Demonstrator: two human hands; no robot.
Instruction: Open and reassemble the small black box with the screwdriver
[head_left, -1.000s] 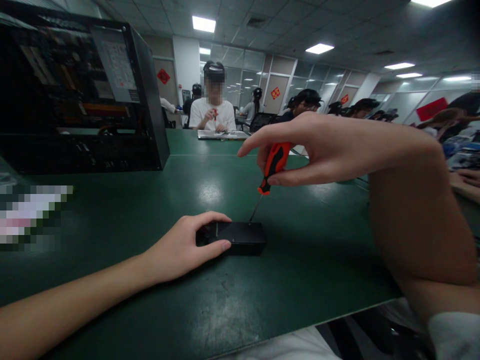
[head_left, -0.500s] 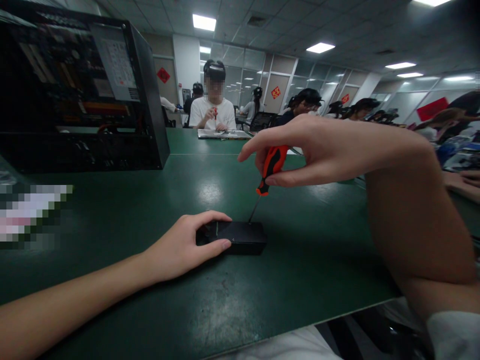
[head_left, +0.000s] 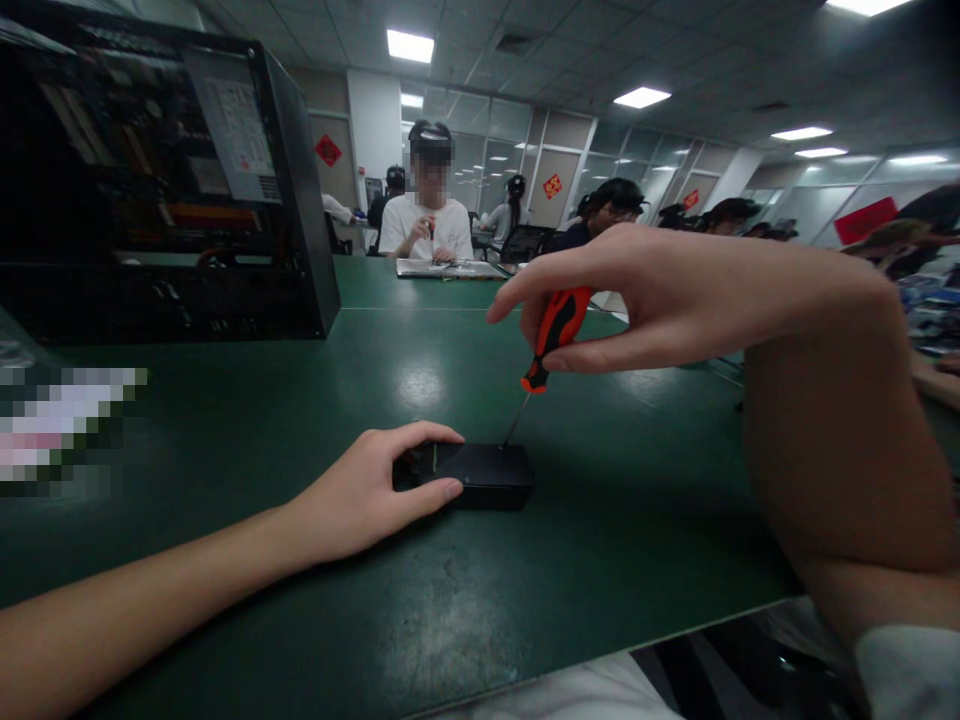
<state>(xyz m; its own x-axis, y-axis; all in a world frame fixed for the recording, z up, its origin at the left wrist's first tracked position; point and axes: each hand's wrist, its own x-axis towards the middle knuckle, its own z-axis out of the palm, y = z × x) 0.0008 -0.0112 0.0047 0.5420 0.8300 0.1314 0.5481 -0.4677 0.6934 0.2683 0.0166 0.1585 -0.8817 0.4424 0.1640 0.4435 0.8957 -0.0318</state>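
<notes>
A small black rectangular box (head_left: 491,470) lies on the green tabletop (head_left: 420,600). My left hand (head_left: 379,490) grips its left end, thumb along the near side and fingers at the far side; that end is partly hidden. My right hand (head_left: 622,305) is closed around the orange-and-black handle of a screwdriver (head_left: 559,325), above and to the right of the box. The screwdriver leans, its handle tilted to the right. Its thin shaft reaches down to the top face of the box, near the far edge, and the tip appears to touch there.
A black computer case (head_left: 300,200) with exposed insides stands at the back left. A blurred pale sheet (head_left: 64,420) lies at the left. Across the table a person (head_left: 431,220) in white works over a flat tray-like object (head_left: 416,269). Other people sit further right.
My right hand and the screwdriver handle have shifted slightly to the right, so the screwdriver leans more. The tip stays about at the same spot. My left hand and the box have not moved.
</notes>
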